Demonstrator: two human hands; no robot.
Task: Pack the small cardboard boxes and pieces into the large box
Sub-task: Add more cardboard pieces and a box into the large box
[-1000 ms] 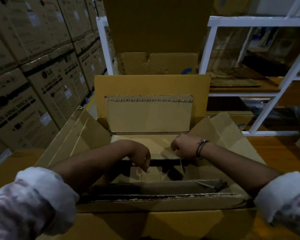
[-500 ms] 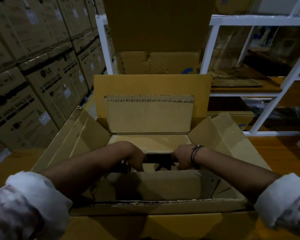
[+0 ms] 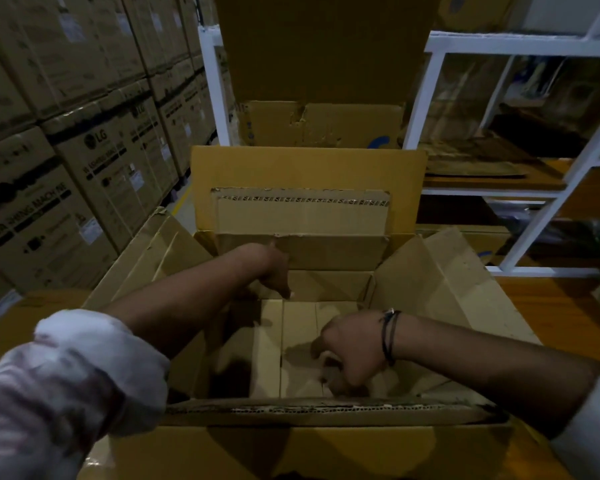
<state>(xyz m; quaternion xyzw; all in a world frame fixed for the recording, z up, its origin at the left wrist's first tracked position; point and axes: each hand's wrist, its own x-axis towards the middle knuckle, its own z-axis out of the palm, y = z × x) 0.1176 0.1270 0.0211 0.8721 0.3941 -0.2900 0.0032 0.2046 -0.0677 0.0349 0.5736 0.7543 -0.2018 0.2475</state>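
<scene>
Large box [image 3: 458, 299] sits open, flaps splayed, so both arms can reach in; both hands are inside it. Cardboard pieces [image 3: 291, 348] lie flat on the floor under the hands, probably to keep them seated low. Left hand [image 3: 274, 271] curled loosely near the far wall, grasp unclear. Right hand [image 3: 352, 351] fisted, knuckles down on the pieces; can't tell whether it grips one.

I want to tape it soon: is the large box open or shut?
Open. The large box has its far flap standing upright and side flaps splayed outward; both hands reach inside.
</scene>
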